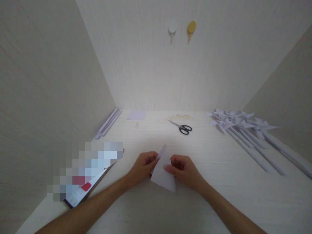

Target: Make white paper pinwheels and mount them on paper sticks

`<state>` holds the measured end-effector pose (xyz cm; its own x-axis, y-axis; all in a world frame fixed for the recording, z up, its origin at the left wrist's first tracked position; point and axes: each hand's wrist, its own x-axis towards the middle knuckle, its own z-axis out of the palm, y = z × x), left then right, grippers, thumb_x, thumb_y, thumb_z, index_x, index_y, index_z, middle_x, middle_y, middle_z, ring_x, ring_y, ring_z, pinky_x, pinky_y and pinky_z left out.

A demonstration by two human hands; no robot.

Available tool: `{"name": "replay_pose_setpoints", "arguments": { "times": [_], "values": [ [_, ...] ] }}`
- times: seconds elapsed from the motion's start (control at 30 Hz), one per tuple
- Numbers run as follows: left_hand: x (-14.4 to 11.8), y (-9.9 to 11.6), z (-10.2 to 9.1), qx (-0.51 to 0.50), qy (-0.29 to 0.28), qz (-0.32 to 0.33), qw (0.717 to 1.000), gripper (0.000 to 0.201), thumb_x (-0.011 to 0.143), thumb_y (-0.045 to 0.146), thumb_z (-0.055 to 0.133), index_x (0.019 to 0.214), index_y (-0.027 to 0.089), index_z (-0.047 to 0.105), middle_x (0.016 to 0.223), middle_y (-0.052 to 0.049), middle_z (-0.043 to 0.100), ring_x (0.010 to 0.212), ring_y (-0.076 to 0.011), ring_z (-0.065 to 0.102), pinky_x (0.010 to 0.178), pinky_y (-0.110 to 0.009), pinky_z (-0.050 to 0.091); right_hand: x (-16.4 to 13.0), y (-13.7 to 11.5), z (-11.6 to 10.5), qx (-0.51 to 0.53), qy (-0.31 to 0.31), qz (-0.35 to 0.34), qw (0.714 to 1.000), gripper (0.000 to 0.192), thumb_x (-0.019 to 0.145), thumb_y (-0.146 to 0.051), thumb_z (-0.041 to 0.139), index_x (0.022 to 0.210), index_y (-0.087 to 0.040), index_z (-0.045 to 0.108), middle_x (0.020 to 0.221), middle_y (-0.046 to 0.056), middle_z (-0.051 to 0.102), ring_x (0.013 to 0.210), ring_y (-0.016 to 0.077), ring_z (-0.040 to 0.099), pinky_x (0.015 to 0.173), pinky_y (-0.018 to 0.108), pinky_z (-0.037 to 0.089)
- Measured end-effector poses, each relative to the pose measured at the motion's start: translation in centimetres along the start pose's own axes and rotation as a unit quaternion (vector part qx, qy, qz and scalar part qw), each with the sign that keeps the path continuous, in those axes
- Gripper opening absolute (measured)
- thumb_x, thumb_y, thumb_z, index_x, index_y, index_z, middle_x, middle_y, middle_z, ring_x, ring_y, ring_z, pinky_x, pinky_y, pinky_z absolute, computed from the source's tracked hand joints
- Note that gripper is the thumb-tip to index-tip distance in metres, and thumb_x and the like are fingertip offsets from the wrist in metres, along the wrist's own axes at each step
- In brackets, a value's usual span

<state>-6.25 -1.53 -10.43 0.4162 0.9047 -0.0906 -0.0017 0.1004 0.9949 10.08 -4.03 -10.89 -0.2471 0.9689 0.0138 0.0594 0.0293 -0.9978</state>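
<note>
Between my hands, above the front middle of the table, is a piece of white paper (162,174) with a pointed top, looking roughly triangular. My left hand (144,167) pinches its left edge, the fingertips partly behind the sheet. On the right edge my right hand (184,170) grips it, thumb on the near face and fingers curled behind. Whether the paper is folded in layers I cannot tell. Beyond the hands lie scissors (181,126) with black handles, blades pointing to the back left.
Several paper pinwheels (226,122) on rolled paper sticks lie at right. Rolled paper tubes (108,123) and a flat paper sheet (136,115) lie at back left. A device with a blurred screen (85,187) rests beside my left forearm. Walls (156,65) enclose the table (136,211).
</note>
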Motion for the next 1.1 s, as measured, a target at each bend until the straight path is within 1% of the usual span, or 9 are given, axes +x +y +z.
{"name": "replay_pose_setpoints", "arguments": {
  "times": [0.1,0.2,0.3,0.5,0.6,0.67,0.7,0.87,1.1],
  "values": [
    [0.1,0.0,-0.1,-0.082,-0.027,0.006,0.996,0.040,0.069,0.052,0.048,0.065,0.014,0.057,0.046,0.000,0.052,0.037,-0.0094,0.048,0.034,-0.017,0.034,0.1,-0.2,-0.2,0.033,0.017,0.029,0.999,0.025,0.065,-0.036,0.061,0.054,-0.017,0.048,0.041,-0.006,0.045,0.033,0.0046,0.036,0.032,0.017,0.026],
    [0.1,0.1,0.0,-0.157,-0.062,0.018,0.985,0.047,0.065,0.059,0.047,0.077,0.014,0.057,0.052,-0.002,0.056,0.042,-0.0136,0.053,0.034,-0.020,0.036,0.2,-0.7,-0.2,0.064,0.045,0.039,0.996,0.024,0.067,-0.038,0.059,0.059,-0.016,0.052,0.042,-0.003,0.054,0.035,0.0074,0.047,0.036,0.018,0.036],
    [0.0,0.2,0.4,-0.085,-0.016,0.026,0.996,0.031,0.057,0.040,0.065,0.071,0.014,0.059,0.054,0.000,0.057,0.043,-0.0102,0.050,0.037,-0.018,0.036,0.2,-1.0,0.4,0.069,0.070,0.035,0.995,0.025,0.066,-0.038,0.059,0.057,-0.016,0.051,0.045,0.000,0.059,0.039,0.0096,0.053,0.041,0.020,0.042],
    [-0.2,0.5,0.6,-0.034,0.060,0.007,0.998,0.019,0.060,0.028,0.065,0.066,0.011,0.061,0.063,-0.004,0.064,0.054,-0.0131,0.054,0.052,-0.022,0.041,1.2,-1.4,-0.3,-0.067,0.071,-0.018,0.995,0.028,0.070,-0.038,0.055,0.051,-0.017,0.051,0.045,0.000,0.058,0.037,0.0096,0.050,0.039,0.021,0.040],
    [-0.1,0.4,0.4,-0.080,0.085,-0.020,0.993,0.025,0.062,0.032,0.064,0.074,0.010,0.059,0.068,-0.006,0.065,0.046,-0.0115,0.053,0.043,-0.021,0.039,3.6,-2.3,-3.6,-0.298,0.146,-0.076,0.940,0.023,0.073,-0.034,0.051,0.058,-0.017,0.057,0.051,0.001,0.059,0.045,0.0117,0.053,0.046,0.023,0.040],
    [0.1,0.4,0.3,-0.109,0.080,-0.028,0.990,0.029,0.065,0.035,0.061,0.080,0.011,0.056,0.070,-0.008,0.066,0.039,-0.0101,0.051,0.037,-0.021,0.037,5.8,-2.9,-6.2,-0.456,0.178,-0.046,0.871,0.012,0.071,-0.026,0.053,0.067,-0.019,0.061,0.068,0.003,0.064,0.061,0.0138,0.057,0.057,0.024,0.041],
    [0.1,0.4,0.2,-0.120,0.076,-0.028,0.989,0.030,0.066,0.035,0.060,0.082,0.011,0.054,0.070,-0.008,0.066,0.038,-0.0098,0.050,0.036,-0.021,0.036,6.9,-3.2,-7.4,-0.477,0.186,-0.026,0.858,0.009,0.070,-0.024,0.054,0.067,-0.018,0.062,0.070,0.004,0.064,0.065,0.0153,0.057,0.059,0.024,0.040],
    [0.1,0.5,0.1,-0.159,0.061,-0.023,0.985,0.025,0.067,0.031,0.060,0.078,0.010,0.052,0.064,-0.006,0.064,0.043,-0.0106,0.054,0.043,-0.021,0.044,10.6,-3.2,-10.9,-0.525,0.204,0.047,0.825,0.008,0.062,-0.023,0.061,0.063,-0.015,0.061,0.073,0.010,0.063,0.070,0.0188,0.057,0.057,0.025,0.038],
    [0.1,0.5,-0.1,-0.171,0.036,-0.003,0.985,0.027,0.069,0.036,0.056,0.080,0.012,0.051,0.060,-0.004,0.063,0.031,-0.0067,0.045,0.031,-0.018,0.035,12.0,-1.4,-11.4,-0.524,0.190,0.104,0.824,0.016,0.050,-0.024,0.067,0.062,-0.015,0.061,0.070,0.009,0.063,0.065,0.0181,0.056,0.052,0.024,0.037]
  ]
}}
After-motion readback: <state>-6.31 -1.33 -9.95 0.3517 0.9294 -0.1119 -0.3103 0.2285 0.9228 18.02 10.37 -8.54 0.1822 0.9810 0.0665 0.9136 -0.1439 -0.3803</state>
